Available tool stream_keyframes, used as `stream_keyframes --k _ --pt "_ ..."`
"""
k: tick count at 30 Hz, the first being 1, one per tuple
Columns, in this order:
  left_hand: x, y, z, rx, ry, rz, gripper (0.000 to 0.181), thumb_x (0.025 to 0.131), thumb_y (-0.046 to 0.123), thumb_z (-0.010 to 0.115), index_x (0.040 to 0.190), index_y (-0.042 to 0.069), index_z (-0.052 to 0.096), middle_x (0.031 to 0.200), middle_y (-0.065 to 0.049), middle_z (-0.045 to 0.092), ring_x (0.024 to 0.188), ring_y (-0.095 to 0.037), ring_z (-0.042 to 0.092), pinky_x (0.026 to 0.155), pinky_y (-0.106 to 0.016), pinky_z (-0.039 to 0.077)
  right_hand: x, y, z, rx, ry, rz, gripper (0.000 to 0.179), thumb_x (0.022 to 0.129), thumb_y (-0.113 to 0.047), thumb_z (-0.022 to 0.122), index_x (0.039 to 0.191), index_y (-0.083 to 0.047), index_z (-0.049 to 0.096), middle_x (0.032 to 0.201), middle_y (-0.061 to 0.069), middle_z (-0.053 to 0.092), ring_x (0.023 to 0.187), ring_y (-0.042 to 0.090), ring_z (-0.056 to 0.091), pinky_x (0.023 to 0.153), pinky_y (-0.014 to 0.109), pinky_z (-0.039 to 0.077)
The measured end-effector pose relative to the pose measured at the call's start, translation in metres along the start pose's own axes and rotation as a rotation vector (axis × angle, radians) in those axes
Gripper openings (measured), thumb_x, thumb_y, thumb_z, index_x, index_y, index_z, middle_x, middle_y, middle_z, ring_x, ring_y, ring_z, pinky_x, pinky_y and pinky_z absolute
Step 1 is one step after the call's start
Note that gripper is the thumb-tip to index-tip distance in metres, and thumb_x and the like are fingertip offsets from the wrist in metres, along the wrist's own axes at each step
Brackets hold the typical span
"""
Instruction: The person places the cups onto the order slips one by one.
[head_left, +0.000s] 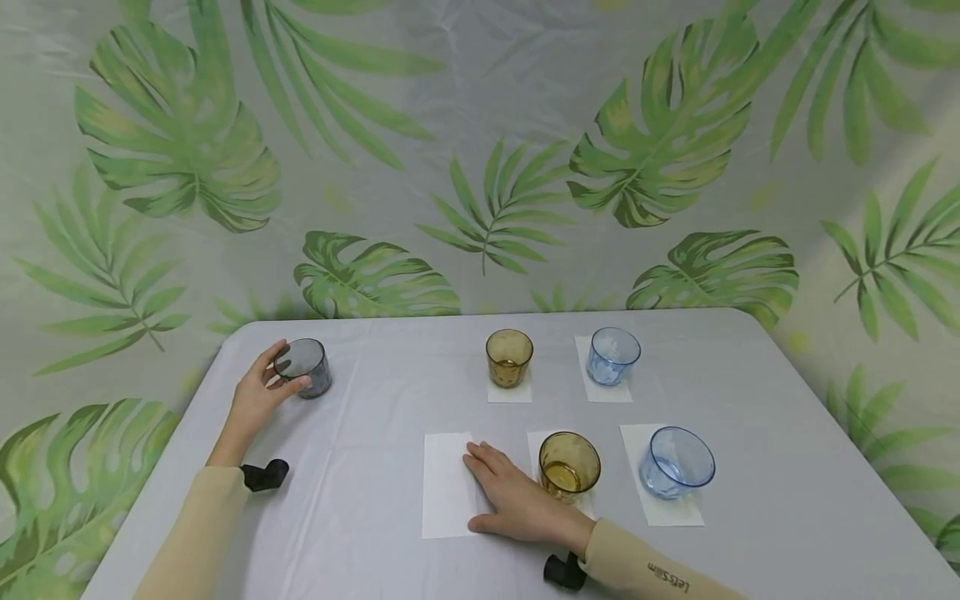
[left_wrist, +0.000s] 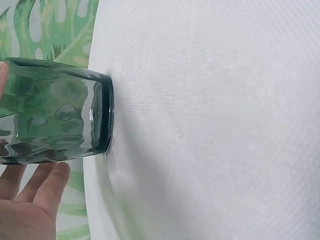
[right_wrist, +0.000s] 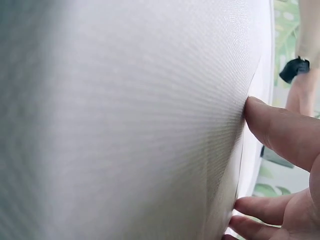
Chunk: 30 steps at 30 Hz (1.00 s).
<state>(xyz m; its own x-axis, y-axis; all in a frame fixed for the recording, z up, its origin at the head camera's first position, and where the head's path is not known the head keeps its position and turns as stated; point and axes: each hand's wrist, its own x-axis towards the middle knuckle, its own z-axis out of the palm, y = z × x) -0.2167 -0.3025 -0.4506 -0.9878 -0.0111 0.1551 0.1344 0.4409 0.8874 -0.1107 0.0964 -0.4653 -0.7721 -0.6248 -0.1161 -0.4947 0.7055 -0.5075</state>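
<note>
At the far left of the table, my left hand [head_left: 258,392] holds a smoky grey glass tumbler [head_left: 313,377] near its rim, thumb on the near side and fingers on the far side. The left wrist view shows the tumbler [left_wrist: 60,110] upright, its thick base at the white cloth. My right hand [head_left: 517,496] lies flat with spread fingers on the right edge of a white paper rectangle [head_left: 447,487]. In the right wrist view its thumb [right_wrist: 280,130] and fingertips touch the surface.
Right of the paper, an amber glass [head_left: 570,462] and a blue glass [head_left: 678,467] stand on white papers. Behind them are another amber glass [head_left: 510,358] and blue glass [head_left: 613,357], also on papers. A leaf-patterned curtain [head_left: 495,208] hangs behind the table.
</note>
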Motion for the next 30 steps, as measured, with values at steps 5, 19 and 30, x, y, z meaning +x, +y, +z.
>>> stream_keyframes --k 5,19,30 --pt "0.0 0.0 0.0 0.005 -0.003 0.006 0.081 0.088 0.018 0.072 0.152 0.009 0.025 0.153 -0.016 0.027 0.134 -0.041 0.032 0.09 -0.005 0.039 0.0 0.0 0.0 -0.013 0.0 -0.006 0.081 0.085 -0.034 0.073 0.146 0.002 0.033 0.154 0.014 0.023 0.142 0.03 0.018 0.113 0.044 0.024" --pt "-0.003 0.007 0.008 -0.067 -0.056 0.061 0.076 0.085 0.014 0.074 0.15 0.01 0.033 0.15 -0.016 0.033 0.127 -0.027 0.045 0.086 -0.01 0.045 -0.001 -0.001 -0.001 -0.015 -0.001 -0.007 0.081 0.085 -0.035 0.073 0.146 0.002 0.033 0.154 0.014 0.023 0.142 0.03 0.019 0.113 0.044 0.025" --pt "-0.009 0.022 0.017 -0.086 -0.128 0.077 0.074 0.085 0.016 0.074 0.148 0.01 0.036 0.149 -0.016 0.036 0.125 -0.025 0.047 0.091 -0.014 0.045 -0.002 -0.001 -0.001 -0.016 0.003 -0.016 0.081 0.085 -0.035 0.073 0.146 0.002 0.034 0.154 0.014 0.025 0.141 0.031 0.02 0.112 0.045 0.026"
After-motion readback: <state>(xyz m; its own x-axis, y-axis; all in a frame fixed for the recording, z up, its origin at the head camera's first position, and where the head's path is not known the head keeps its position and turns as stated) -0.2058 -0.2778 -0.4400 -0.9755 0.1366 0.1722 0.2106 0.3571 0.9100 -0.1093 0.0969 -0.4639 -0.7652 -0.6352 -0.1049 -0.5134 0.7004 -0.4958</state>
